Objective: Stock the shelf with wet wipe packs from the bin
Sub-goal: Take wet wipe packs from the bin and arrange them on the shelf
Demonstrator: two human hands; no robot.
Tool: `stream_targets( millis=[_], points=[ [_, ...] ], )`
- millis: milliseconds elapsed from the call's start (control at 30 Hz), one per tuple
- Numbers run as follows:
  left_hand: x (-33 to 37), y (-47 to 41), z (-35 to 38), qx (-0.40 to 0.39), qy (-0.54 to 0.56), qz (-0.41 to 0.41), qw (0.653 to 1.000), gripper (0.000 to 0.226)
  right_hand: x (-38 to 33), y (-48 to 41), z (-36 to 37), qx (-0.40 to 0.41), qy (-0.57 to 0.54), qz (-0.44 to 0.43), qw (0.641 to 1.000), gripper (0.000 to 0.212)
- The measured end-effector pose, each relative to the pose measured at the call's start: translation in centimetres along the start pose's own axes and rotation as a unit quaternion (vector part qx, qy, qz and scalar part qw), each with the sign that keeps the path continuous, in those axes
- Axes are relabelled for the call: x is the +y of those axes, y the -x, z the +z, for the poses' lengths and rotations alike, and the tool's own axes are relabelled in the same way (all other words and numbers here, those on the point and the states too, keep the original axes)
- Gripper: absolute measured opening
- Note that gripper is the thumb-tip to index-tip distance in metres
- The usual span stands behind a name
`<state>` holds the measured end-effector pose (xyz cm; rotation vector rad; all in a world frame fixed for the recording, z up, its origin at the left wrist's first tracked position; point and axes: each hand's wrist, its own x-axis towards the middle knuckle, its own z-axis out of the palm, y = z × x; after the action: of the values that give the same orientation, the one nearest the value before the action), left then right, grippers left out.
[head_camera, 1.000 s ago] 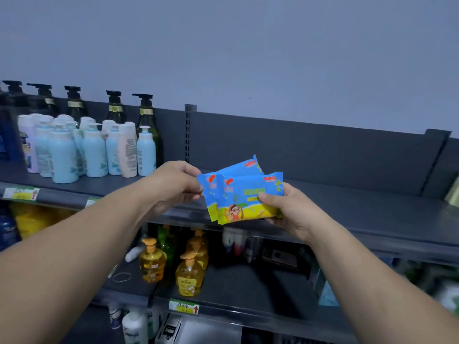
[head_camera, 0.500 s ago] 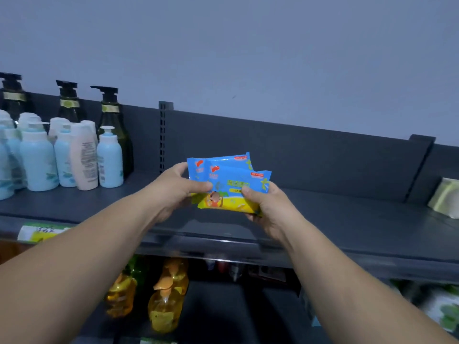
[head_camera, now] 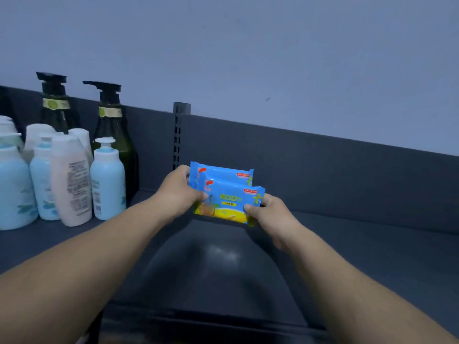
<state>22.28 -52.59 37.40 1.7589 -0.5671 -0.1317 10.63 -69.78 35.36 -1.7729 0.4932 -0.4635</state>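
Blue and yellow film wrappers mark the wet wipe packs (head_camera: 227,194). I count two, overlapped like cards, the front one sitting lower and further right. My left hand (head_camera: 177,192) pinches their left ends together, thumb in front and fingers behind. My right hand (head_camera: 270,214) is clamped on the front pack's lower right corner. I judge the two-sided grip is there to keep the slippery packs squared and upright, so they go down as one neat row facing the aisle.

The packs hang over the shelf (head_camera: 372,256) near its back edge, close to the back panel (head_camera: 323,175). I cannot tell whether their bottom edge touches the deck yet. They sit well to the right of the pale blue bottles (head_camera: 108,184) and dark pump bottles (head_camera: 113,125), over the bare stretch, which I take to be their intended slot.

Compared with half a second ago, the packs have travelled from above the shelf's front edge towards its back. The view has closed in, and the lower shelves with yellow bottles have dropped out of sight. Both grips and the overlap look unchanged.
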Motion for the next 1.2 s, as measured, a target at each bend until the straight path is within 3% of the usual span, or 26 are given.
stream_targets(
  millis=[400, 633, 800, 933, 1200],
  points=[
    [-3.6, -6.3, 0.2, -0.046, -0.039, -0.015, 0.998, 0.058, 1.6, -6.5, 2.3, 0.030, 0.026, 0.033, 0.999, 0.013],
    [-3.4, -7.6, 1.4, -0.023, -0.123, 0.014, 0.992, 0.090, 1.7, -7.8, 2.4, 0.081, 0.038, 0.010, 0.996, 0.029],
    [-3.5, -8.3, 2.3, 0.030, -0.142, 0.007, 0.989, 0.073, 1.8, -8.6, 2.2, 0.106, 0.057, 0.002, 0.993, 0.034],
    [-3.7, -8.5, 2.2, 0.017, -0.156, -0.030, 0.987, 0.054, 2.1, -8.7, 1.9, 0.105, 0.116, 0.005, 0.988, 0.036],
    [-4.5, -8.1, 2.3, -0.014, -0.129, -0.066, 0.989, 0.058, 2.2, -8.3, 1.5, 0.098, 0.125, 0.019, 0.987, 0.050]
  ],
)
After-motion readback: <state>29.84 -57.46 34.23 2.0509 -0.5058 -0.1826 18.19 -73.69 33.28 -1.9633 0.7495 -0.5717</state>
